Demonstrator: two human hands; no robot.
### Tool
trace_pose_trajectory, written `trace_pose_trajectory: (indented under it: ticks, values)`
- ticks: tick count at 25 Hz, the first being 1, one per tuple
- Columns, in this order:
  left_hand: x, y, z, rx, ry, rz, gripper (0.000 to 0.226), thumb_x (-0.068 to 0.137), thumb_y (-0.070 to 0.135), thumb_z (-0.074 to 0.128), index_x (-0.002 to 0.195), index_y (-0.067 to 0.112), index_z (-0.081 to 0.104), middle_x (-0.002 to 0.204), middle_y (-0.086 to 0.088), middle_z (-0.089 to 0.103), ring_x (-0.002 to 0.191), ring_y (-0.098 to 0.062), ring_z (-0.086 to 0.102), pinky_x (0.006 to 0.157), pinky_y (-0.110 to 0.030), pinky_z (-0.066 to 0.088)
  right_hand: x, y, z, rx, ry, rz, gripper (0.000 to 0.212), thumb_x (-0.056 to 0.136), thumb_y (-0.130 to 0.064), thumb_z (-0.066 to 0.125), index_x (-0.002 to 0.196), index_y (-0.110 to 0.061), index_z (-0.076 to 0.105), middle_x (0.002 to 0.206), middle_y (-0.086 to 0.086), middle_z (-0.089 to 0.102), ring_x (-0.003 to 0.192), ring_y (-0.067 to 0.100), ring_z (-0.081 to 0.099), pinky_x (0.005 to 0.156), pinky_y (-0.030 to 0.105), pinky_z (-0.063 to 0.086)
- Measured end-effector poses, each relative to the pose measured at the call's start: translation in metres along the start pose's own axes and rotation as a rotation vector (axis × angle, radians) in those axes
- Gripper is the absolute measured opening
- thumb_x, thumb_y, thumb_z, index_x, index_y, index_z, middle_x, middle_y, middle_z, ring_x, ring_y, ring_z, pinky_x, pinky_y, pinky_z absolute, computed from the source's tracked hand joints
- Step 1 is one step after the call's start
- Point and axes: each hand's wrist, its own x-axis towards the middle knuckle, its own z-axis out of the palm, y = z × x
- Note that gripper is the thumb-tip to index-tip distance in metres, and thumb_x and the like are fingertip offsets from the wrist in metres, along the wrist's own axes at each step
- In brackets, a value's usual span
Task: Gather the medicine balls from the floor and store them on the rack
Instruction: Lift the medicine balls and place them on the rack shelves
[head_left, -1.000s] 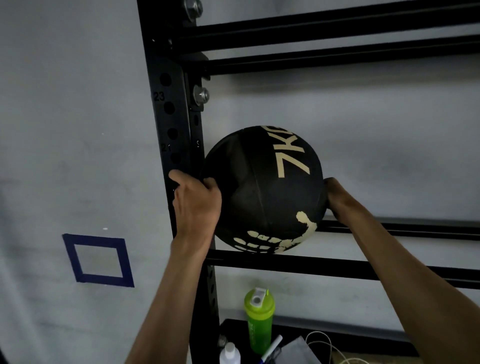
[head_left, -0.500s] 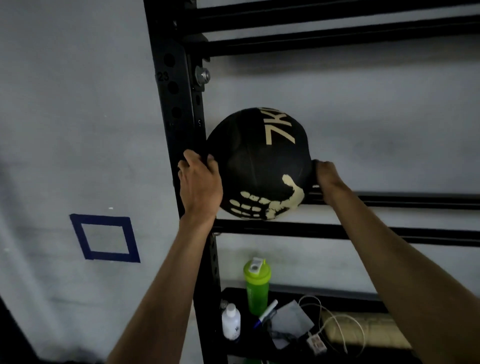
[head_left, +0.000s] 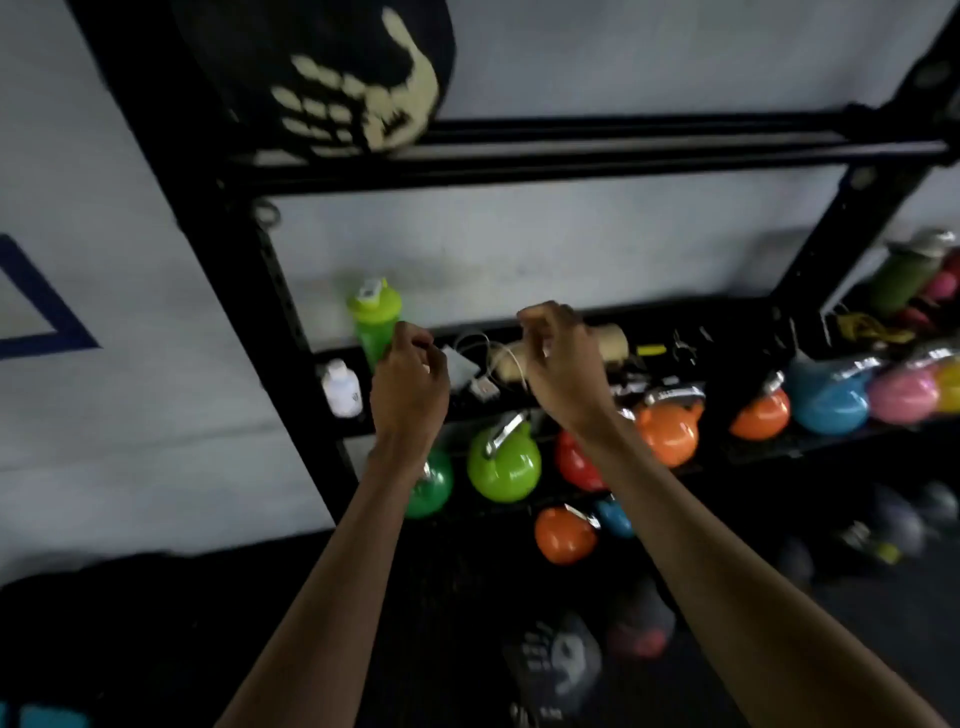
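the black medicine ball (head_left: 332, 78) w/ the pale handprint is sitting on the top rails of the rack (head_left: 623, 156), at the left end, right beside the upright post. nothing is touching it.

both hands are hovering lower down in front of the middle shelf, well apart from the ball. the left hand (head_left: 408, 387) is hanging w/ fingers loosely curled, holding nothing. the right hand (head_left: 561, 364) is doing the same: fingers loosely bent, nothing in it.

behind the hands, a green bottle (head_left: 375, 322) is standing upright on the middle shelf w/ a small white bottle (head_left: 341, 387) just left of it and a white cable (head_left: 483, 345) lying to its right. kettlebells are sitting on the shelves below: a green one (head_left: 504, 465), an orange one (head_left: 670, 428), a blue one (head_left: 831, 402). on the floor in front of the rack, two dark balls (head_left: 558, 665) are lying close together, too blurry to read. a blue tape square (head_left: 47, 322) is showing on the wall at left.
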Motion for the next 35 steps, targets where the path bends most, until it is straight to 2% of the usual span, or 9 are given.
trace_pose_trajectory:
  ticks: [6, 11, 15, 20, 22, 25, 27, 32, 35]
  values:
    - [-0.109, -0.062, 0.094, 0.191, -0.489, -0.162, 0.016, 0.095, 0.018, 0.049, 0.101, 0.012, 0.062, 0.106, -0.016, 0.070, 0.104, -0.038, 0.064, 0.083, -0.042, 0.049, -0.142, 0.118, 0.003, -0.201, -0.414, 0.341, 0.038, 0.086, -0.025, 0.038, 0.105, -0.009, 0.067, 0.105, 0.013, 0.071, 0.101, 0.033, 0.065, 0.085, 0.039, 0.052]
    - [-0.180, -0.108, 0.164, 0.359, -0.792, -0.369, 0.021, 0.094, 0.025, 0.047, 0.106, 0.015, 0.062, 0.111, -0.012, 0.068, 0.106, -0.035, 0.064, 0.087, -0.041, 0.051, -0.197, 0.200, 0.004, -0.221, -0.658, 0.600, 0.027, 0.095, -0.015, 0.045, 0.112, -0.005, 0.063, 0.113, 0.021, 0.068, 0.108, 0.039, 0.061, 0.083, 0.039, 0.045]
    - [-0.239, -0.148, 0.226, 0.432, -0.964, -0.582, 0.023, 0.100, 0.029, 0.046, 0.101, 0.010, 0.061, 0.101, -0.014, 0.068, 0.088, -0.029, 0.067, 0.081, -0.044, 0.058, -0.233, 0.286, 0.003, -0.235, -0.888, 0.754, 0.027, 0.095, -0.020, 0.046, 0.110, -0.008, 0.065, 0.108, 0.013, 0.068, 0.103, 0.032, 0.063, 0.083, 0.038, 0.048]
    - [-0.291, -0.206, 0.300, 0.364, -0.955, -1.024, 0.033, 0.104, 0.030, 0.044, 0.113, 0.002, 0.059, 0.101, -0.019, 0.068, 0.083, -0.029, 0.071, 0.075, -0.046, 0.063, -0.279, 0.402, 0.023, -0.250, -1.122, 0.837, 0.025, 0.098, -0.018, 0.044, 0.076, -0.013, 0.054, 0.078, 0.005, 0.054, 0.069, 0.015, 0.049, 0.062, 0.029, 0.037]
    - [-0.307, -0.243, 0.334, 0.357, -0.917, -1.124, 0.038, 0.104, 0.032, 0.044, 0.121, 0.001, 0.057, 0.107, -0.021, 0.067, 0.089, -0.031, 0.070, 0.078, -0.047, 0.062, -0.309, 0.457, 0.043, -0.282, -1.214, 0.907, 0.033, 0.099, -0.014, 0.043, 0.067, -0.021, 0.045, 0.081, 0.005, 0.054, 0.074, 0.019, 0.051, 0.067, 0.028, 0.038]
    - [-0.324, -0.305, 0.385, 0.310, -0.786, -1.202, 0.041, 0.102, 0.036, 0.047, 0.125, 0.003, 0.057, 0.117, -0.021, 0.065, 0.101, -0.035, 0.066, 0.081, -0.048, 0.060, -0.357, 0.528, 0.075, -0.195, -1.153, 1.217, 0.027, 0.094, -0.024, 0.046, 0.099, -0.006, 0.066, 0.107, 0.019, 0.068, 0.100, 0.034, 0.065, 0.086, 0.039, 0.054]
    - [-0.339, -0.353, 0.422, 0.281, -0.714, -1.267, 0.046, 0.102, 0.039, 0.048, 0.135, 0.008, 0.052, 0.130, -0.018, 0.058, 0.112, -0.035, 0.061, 0.078, -0.045, 0.056, -0.391, 0.569, 0.104, -0.142, -1.041, 1.456, 0.041, 0.096, -0.031, 0.046, 0.126, -0.007, 0.059, 0.117, 0.019, 0.067, 0.104, 0.035, 0.066, 0.086, 0.049, 0.058]
    - [-0.366, -0.469, 0.501, 0.215, -0.473, -1.470, 0.076, 0.097, 0.059, 0.046, 0.156, 0.018, 0.020, 0.156, -0.017, 0.030, 0.137, -0.039, 0.039, 0.108, -0.055, 0.040, -0.456, 0.661, 0.182, 0.122, -0.784, 1.859, 0.053, 0.104, -0.048, 0.040, 0.138, -0.008, 0.045, 0.123, 0.019, 0.059, 0.107, 0.035, 0.061, 0.091, 0.052, 0.055]
    - [-0.368, -0.509, 0.529, 0.119, -0.415, -1.610, 0.098, 0.084, 0.081, 0.039, 0.159, 0.023, 0.013, 0.161, -0.015, 0.024, 0.143, -0.044, 0.030, 0.110, -0.071, 0.028, -0.478, 0.700, 0.212, 0.244, -0.655, 1.979, 0.069, 0.099, -0.061, 0.039, 0.146, -0.010, 0.041, 0.130, 0.025, 0.056, 0.107, 0.038, 0.059, 0.090, 0.054, 0.055]
